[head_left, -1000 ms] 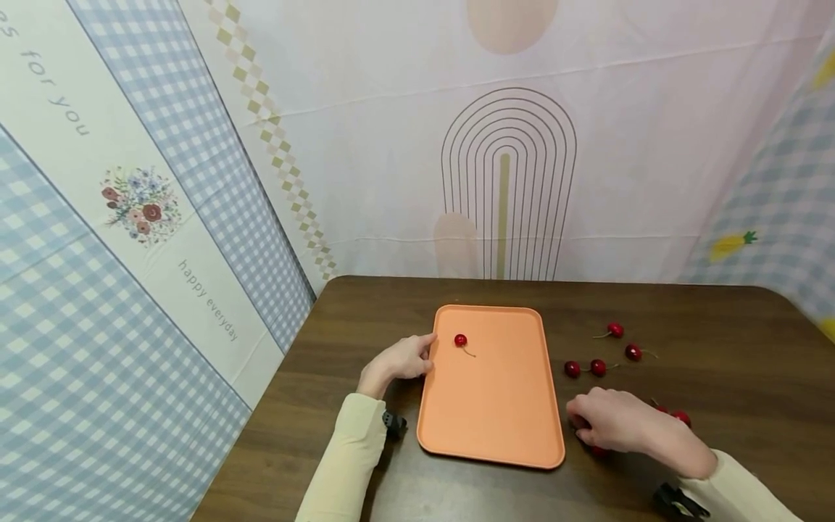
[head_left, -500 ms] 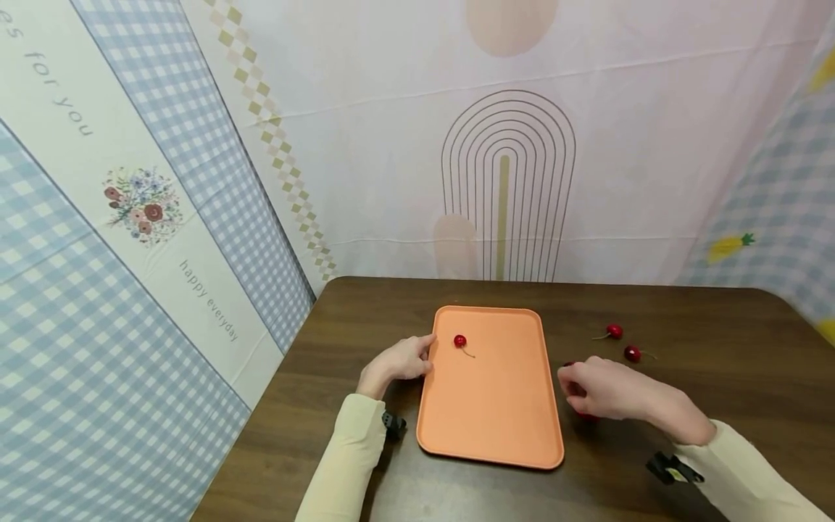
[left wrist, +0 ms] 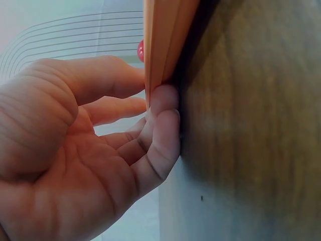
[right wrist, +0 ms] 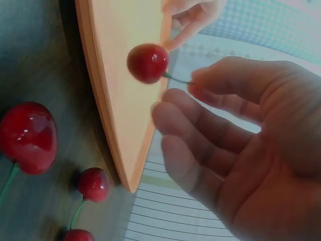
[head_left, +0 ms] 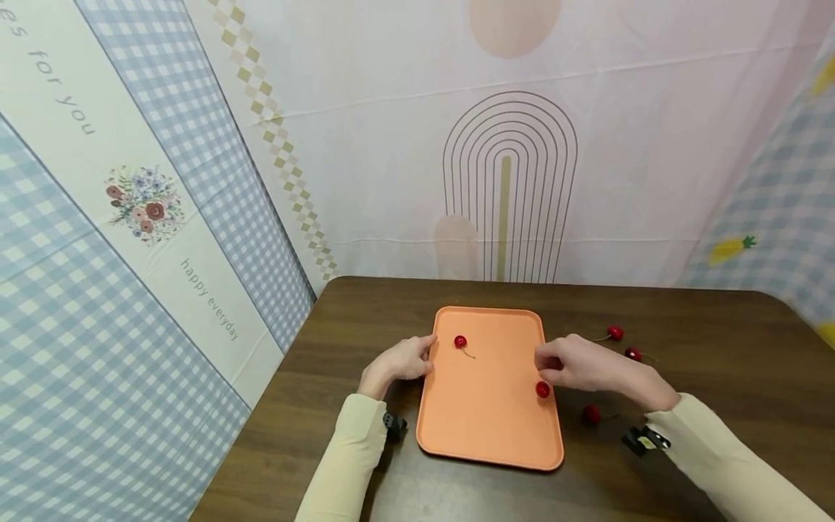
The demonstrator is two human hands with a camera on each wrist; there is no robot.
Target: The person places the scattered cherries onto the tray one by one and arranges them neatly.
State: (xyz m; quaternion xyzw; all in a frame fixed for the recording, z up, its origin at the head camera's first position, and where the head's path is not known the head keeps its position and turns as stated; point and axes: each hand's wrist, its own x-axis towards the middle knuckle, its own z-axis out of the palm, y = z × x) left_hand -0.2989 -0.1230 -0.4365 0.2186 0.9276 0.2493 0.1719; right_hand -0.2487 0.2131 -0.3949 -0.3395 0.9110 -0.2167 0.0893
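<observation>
Right hand (head_left: 574, 362) pinches a round glossy red cherry (head_left: 543, 390) by its thin green stem (right wrist: 178, 79).
Stem axis points upward, over the rectangular orange tray's (head_left: 489, 406) right edge; left hand (head_left: 399, 359) grips its left edge.

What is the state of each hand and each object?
Left hand: holds the orange tray.
Right hand: pinches one cherry by its stem.
Pinched cherry: over the tray, contact unclear.
Orange tray: flat on the table.
Tray cherry: lying loose, stemmed.
Farthest table cherry: loose, stemmed.
Middle table cherry: loose, stemmed.
Nearest table cherry: loose, stemmed.
</observation>
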